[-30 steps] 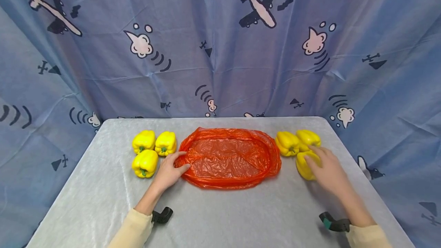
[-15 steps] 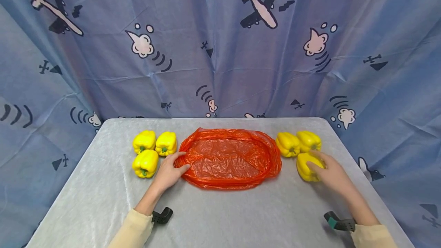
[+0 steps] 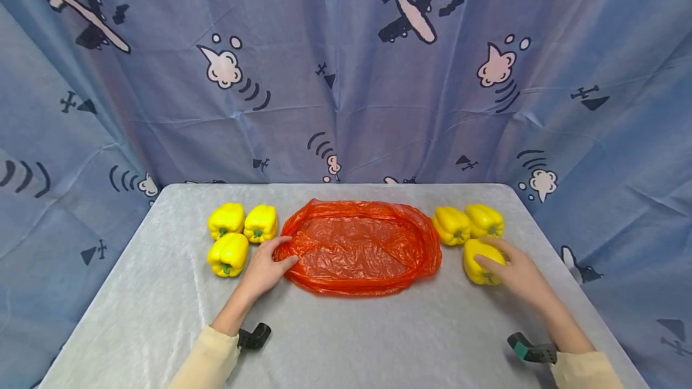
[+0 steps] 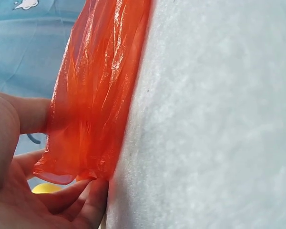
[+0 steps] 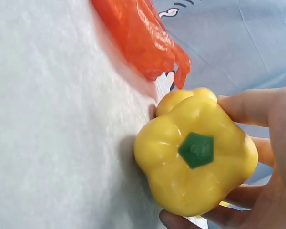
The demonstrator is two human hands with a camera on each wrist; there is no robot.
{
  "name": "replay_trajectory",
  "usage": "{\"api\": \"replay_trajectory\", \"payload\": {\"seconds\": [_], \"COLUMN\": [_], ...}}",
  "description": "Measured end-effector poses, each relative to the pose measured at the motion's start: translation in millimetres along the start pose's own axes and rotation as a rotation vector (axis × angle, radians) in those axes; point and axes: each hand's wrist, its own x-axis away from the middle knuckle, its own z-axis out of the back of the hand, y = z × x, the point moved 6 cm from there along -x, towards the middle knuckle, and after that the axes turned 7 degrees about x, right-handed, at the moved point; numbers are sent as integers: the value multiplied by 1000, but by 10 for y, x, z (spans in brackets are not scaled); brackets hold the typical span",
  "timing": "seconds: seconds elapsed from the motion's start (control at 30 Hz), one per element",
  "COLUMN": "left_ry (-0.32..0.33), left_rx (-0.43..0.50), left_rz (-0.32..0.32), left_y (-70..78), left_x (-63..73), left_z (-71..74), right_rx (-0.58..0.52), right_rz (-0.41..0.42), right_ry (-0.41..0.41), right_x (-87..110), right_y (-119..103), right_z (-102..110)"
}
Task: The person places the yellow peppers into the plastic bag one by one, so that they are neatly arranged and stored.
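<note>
An orange-red plastic bag [image 3: 351, 286] lies spread in the middle of the table, its mouth facing up. My left hand [image 3: 267, 264] holds the left edge of that bag; the left wrist view shows the thumb overlapped by the thin film [image 4: 93, 95] and the other fingers beneath it. On the right, my right hand [image 3: 520, 276] grips the nearest yellow bell pepper [image 3: 476, 264], thumb on one side and fingers around the other. Its green stem end [image 5: 196, 150] faces the right wrist camera. The pepper stays low, close over the tabletop.
Two more yellow bell peppers, one at the bag's right end [image 3: 451, 225] and one behind [image 3: 485, 220], sit beyond the right hand. Three others [image 3: 227, 254] cluster left of the bag. A blue patterned curtain [image 3: 346, 77] hangs behind the table [image 3: 346, 341].
My right hand has shifted slightly right and toward me, settling around the near pepper, which has moved only slightly. The left hand and bag have stayed put.
</note>
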Motion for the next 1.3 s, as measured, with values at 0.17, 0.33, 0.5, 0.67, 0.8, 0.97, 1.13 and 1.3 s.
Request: {"api": "replay_trajectory", "payload": {"seconds": [0.17, 0.33, 0.5, 0.67, 0.8, 0.97, 1.13, 1.3], "left_ry": [2, -1, 5, 2, -3, -5, -8, -10], "left_rx": [-1, 3, 9, 24, 24, 17, 24, 16], "left_rz": [-1, -2, 2, -10, -6, 3, 15, 21], "left_y": [10, 10, -2, 21, 26, 11, 11, -3], "left_x": [-1, -3, -9, -18, -15, -8, -11, -18], "left_z": [10, 12, 24, 33, 29, 25, 22, 15], "right_rx": [11, 12, 29, 35, 35, -7, -27, -41], "right_rz": [3, 20, 38, 75, 97, 134, 171, 192], "right_ry": [20, 31, 52, 76, 83, 88, 96, 94], "right_x": [5, 19, 23, 18, 10, -33, -109, -189], "right_y": [-134, -311, -501, -691, -854, -1045, -1192, -1336], "right_z": [23, 69, 118, 152, 155, 129, 58, -32]}}
